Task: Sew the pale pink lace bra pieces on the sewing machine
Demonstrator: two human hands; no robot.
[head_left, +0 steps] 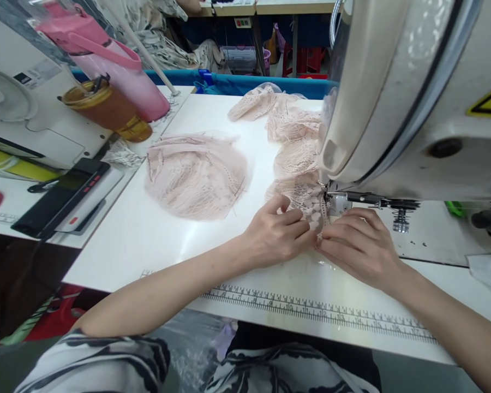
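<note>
Pale pink lace fabric (298,158) runs down the white table and under the needle area of a sewing machine (364,109). At its near edge my left hand (280,232) has its fingers curled and pressed together on the lace. My right hand (360,245) pinches the same edge from the right, just in front of the presser foot (326,196). The fingertips of both hands nearly meet there. To the left, apart from my hands, lies a separate pile of pink lace pieces (196,177).
A ruler strip (286,305) marks the table's front edge. On the left stand a pink bottle (118,71), a brown cup (106,112) and a black control box (61,196), with another machine (20,87) behind. A blue cloth edge (245,82) borders the far side.
</note>
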